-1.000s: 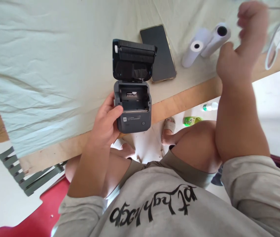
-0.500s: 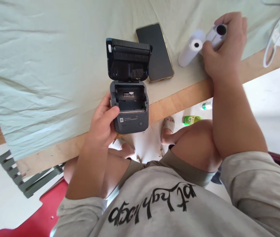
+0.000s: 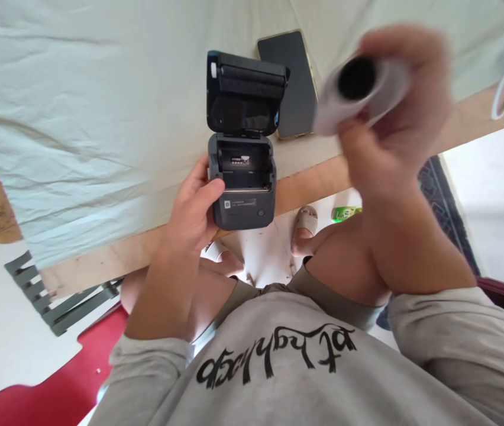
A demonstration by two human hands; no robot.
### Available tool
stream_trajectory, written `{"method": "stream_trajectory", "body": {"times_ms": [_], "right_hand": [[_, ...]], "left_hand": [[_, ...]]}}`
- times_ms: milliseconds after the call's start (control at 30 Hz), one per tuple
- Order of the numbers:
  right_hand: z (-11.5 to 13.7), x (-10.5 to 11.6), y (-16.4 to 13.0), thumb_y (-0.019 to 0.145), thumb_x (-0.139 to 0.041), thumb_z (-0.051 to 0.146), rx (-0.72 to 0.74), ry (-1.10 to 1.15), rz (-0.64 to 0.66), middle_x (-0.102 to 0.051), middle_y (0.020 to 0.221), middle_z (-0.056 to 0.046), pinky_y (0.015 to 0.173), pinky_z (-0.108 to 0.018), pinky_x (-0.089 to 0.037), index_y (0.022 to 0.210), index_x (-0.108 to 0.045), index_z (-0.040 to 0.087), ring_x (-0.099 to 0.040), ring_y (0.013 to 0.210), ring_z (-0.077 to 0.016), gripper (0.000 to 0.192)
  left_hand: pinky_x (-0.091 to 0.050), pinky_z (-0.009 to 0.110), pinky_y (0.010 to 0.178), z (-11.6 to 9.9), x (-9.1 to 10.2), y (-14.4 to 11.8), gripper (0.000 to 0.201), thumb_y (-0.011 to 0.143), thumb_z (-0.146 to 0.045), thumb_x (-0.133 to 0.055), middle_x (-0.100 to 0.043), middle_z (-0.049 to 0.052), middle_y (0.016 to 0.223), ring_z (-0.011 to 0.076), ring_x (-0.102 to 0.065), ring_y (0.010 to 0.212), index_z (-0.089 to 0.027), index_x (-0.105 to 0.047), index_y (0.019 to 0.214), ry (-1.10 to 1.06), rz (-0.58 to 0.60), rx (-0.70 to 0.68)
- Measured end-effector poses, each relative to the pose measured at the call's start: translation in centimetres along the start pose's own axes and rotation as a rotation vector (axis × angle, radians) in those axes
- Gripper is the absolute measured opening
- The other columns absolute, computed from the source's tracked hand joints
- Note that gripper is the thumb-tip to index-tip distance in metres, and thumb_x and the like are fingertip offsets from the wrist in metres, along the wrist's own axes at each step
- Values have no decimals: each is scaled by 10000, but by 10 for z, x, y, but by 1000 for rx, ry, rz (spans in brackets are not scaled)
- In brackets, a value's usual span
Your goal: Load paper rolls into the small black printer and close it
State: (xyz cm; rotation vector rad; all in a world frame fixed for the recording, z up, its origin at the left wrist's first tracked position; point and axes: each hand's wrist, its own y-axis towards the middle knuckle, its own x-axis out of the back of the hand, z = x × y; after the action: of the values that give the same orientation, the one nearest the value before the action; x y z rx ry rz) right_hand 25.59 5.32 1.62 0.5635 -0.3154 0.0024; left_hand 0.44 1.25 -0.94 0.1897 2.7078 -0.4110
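Lifted off the table now, the white paper roll sits gripped in the right hand; the left hand grips the small grey printer, lid open, slot empty.

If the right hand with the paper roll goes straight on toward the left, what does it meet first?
Probably the open lid of the small printer, which the left hand steadies. The right hand and its paper roll are raised and blurred, so depth is uncertain.

Pale green cloth over a wooden table, white floor, red seat, daylight.
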Motion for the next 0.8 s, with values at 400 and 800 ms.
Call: {"method": "stream_trajectory", "body": {"times_ms": [400,800], "right_hand": [[15,-64,-7,743,-544,193,239,-492,291,-729,995,25,782,-406,-540,1094,-469,289,-678,825,-205,372],[24,-56,-9,915,-550,240,346,-372,299,-712,885,8,754,-405,-500,825,-601,237,-657,830,-186,104]], "left_hand": [[-630,346,920,2,-3,-3,319,853,-262,-756,-782,49,1020,262,-730,1162,-188,-667,1151,-103,0,-43],[-612,359,915,0,-4,-2,405,845,-434,-759,-750,68,1100,293,-687,1203,-196,-661,1157,-100,35,-41]]}}
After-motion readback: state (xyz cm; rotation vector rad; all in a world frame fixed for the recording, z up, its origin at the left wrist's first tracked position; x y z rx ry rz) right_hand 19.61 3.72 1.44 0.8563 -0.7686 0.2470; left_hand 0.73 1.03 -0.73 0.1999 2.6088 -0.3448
